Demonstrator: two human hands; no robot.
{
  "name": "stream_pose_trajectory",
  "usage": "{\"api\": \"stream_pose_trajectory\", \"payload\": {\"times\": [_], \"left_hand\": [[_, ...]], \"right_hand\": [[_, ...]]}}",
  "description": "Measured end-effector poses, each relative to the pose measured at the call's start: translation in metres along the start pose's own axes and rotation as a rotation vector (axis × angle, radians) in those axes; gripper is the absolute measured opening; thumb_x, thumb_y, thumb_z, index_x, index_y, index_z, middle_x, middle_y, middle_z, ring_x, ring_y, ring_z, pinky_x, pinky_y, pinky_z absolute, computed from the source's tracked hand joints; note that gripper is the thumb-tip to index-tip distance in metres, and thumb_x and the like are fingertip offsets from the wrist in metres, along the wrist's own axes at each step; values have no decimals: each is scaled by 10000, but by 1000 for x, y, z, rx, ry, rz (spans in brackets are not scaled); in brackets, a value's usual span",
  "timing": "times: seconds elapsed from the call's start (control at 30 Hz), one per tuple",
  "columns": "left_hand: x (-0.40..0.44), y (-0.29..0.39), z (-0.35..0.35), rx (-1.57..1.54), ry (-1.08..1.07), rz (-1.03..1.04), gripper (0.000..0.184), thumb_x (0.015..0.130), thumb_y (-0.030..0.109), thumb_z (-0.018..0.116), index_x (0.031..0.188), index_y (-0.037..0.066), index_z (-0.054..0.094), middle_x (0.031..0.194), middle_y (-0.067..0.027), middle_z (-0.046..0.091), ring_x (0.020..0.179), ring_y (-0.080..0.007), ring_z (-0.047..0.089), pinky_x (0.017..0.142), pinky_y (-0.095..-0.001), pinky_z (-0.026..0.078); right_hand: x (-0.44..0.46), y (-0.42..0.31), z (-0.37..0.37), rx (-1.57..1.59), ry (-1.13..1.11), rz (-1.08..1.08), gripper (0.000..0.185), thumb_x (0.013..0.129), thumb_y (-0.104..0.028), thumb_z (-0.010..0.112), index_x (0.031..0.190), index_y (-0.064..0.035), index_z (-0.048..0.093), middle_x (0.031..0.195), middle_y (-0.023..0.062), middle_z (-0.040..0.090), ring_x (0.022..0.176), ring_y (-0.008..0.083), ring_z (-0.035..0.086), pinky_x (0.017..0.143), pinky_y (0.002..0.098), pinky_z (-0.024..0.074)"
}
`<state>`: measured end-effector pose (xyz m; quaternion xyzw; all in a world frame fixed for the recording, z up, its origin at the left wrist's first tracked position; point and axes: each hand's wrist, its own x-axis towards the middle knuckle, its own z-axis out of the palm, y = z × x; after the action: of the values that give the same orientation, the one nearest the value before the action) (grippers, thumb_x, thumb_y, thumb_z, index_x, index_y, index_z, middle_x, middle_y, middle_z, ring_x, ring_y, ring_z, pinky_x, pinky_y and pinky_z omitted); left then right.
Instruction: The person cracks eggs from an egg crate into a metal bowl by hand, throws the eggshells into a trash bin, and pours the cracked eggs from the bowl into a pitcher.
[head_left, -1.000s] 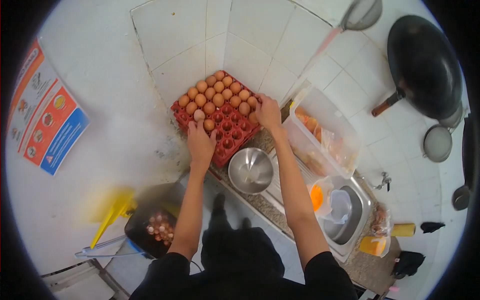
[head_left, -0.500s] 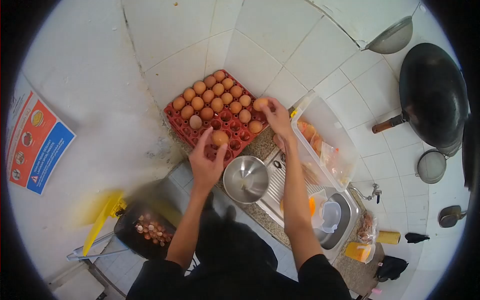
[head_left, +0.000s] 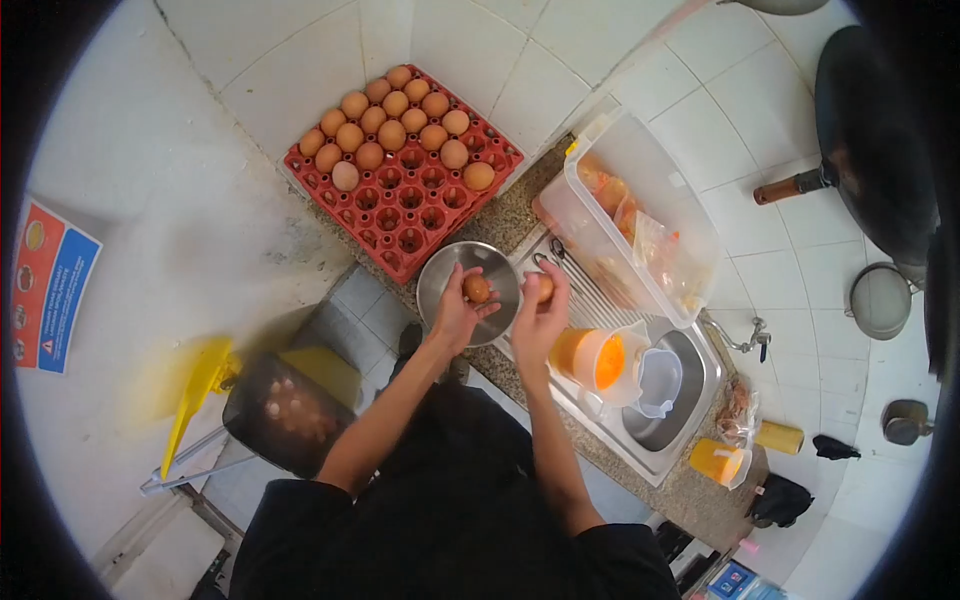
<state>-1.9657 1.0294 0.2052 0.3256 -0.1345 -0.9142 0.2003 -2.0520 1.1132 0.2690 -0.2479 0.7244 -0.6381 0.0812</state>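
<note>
A brown egg (head_left: pixel 477 289) rests in my left hand (head_left: pixel 460 312), its fingers curled round it above the left part of the steel bowl (head_left: pixel 441 262). My right hand (head_left: pixel 541 318) grips another brown egg (head_left: pixel 545 288) just right of the bowl's rim. The two hands are apart. Behind the bowl, a red egg tray (head_left: pixel 408 215) holds several brown eggs in its back and left part, with bare hollows toward the front and right.
Right of the bowl are a clear plastic bin (head_left: pixel 655 190) with bagged food, jugs of orange liquid (head_left: pixel 609 360) and a sink (head_left: pixel 690 400). A black bin (head_left: pixel 290 415) with eggshells stands low left. A wok (head_left: pixel 870 160) hangs at right.
Both hands have moved from the tray toward me, each with an egg, to the steel bowl. The view has shifted, and more of the tray's hollows show.
</note>
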Motion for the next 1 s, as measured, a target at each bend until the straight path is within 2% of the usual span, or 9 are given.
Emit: {"api": "stream_pose_trajectory", "payload": {"times": [0.03, 0.13, 0.27, 0.3, 0.4, 0.6, 0.73, 0.8, 1.0], "left_hand": [[10, -6, -6, 1, 0, 13, 487, 1064, 505, 364, 1258, 83, 511, 1102, -92, 582, 1031, -236, 602, 934, -444, 486], [26, -21, -14, -1, -18, 33, 463, 1065, 491, 376, 1223, 84, 530, 1069, -87, 589, 1015, -227, 607, 932, -434, 490], [25, -16, -17, 25, -1, 21, 359, 1065, 379, 440, 1199, 58, 531, 1104, -108, 600, 1047, -255, 616, 952, -436, 504], [22, -17, -19, 33, 27, 11, 328, 1065, 339, 457, 1193, 46, 527, 1123, -120, 604, 1067, -271, 619, 962, -440, 509], [21, -16, -14, 43, 92, 74, 256, 1041, 251, 516, 1174, 31, 522, 1102, -119, 609, 1058, -254, 623, 932, -409, 527], [22, -9, -29, 203, 23, 191, 249, 1017, 226, 556, 1156, 21, 532, 1027, -103, 616, 958, -186, 636, 864, -334, 530], [13, 6, -31, 689, 12, 280, 258, 1011, 260, 571, 1144, 40, 596, 1019, -57, 635, 899, -137, 637, 778, -298, 529], [-3, 21, -13, 844, 7, 266, 303, 1024, 281, 552, 1191, 30, 585, 1006, -51, 599, 871, -121, 597, 795, -308, 521], [10, 22, -25, 263, -18, 159, 418, 1055, 429, 459, 1152, 51, 607, 1034, -45, 599, 854, -148, 622, 756, -318, 545]], "right_hand": [[1, 10, 5, -223, 70, -372, 255, 946, -70, 652, 1179, 16, 594, 1173, 153, 618, 992, 232, 646, 869, 345, 531], [-1, 39, 17, -290, -338, -376, 189, 923, -68, 663, 1096, 2, 640, 1216, 193, 608, 1082, 338, 625, 915, 389, 503], [6, 59, 15, -31, -29, 18, 127, 957, -66, 623, 1065, -1, 638, 1146, 144, 638, 975, 251, 654, 859, 357, 519], [7, 54, 12, 195, -18, 177, 147, 985, -86, 588, 1110, -12, 611, 1042, 101, 638, 895, 191, 644, 802, 326, 524], [15, 59, 2, 564, -82, 623, 191, 995, -117, 580, 1172, -52, 546, 1054, 85, 596, 845, 195, 646, 790, 330, 536], [12, 59, -5, 678, -267, 862, 290, 985, -103, 567, 1263, -65, 498, 1094, 88, 597, 926, 242, 644, 853, 352, 535], [18, 51, -7, 747, -376, 895, 477, 947, -114, 623, 1372, -50, 415, 1191, 118, 581, 1031, 275, 650, 982, 388, 506], [19, 50, -9, 704, -418, 916, 430, 963, -138, 613, 1370, -95, 478, 1213, 96, 609, 1026, 241, 629, 927, 357, 502], [21, 57, -11, 755, -570, 866, 377, 992, -209, 605, 1345, -97, 535, 1240, 69, 588, 951, 152, 604, 757, 284, 455]]}}
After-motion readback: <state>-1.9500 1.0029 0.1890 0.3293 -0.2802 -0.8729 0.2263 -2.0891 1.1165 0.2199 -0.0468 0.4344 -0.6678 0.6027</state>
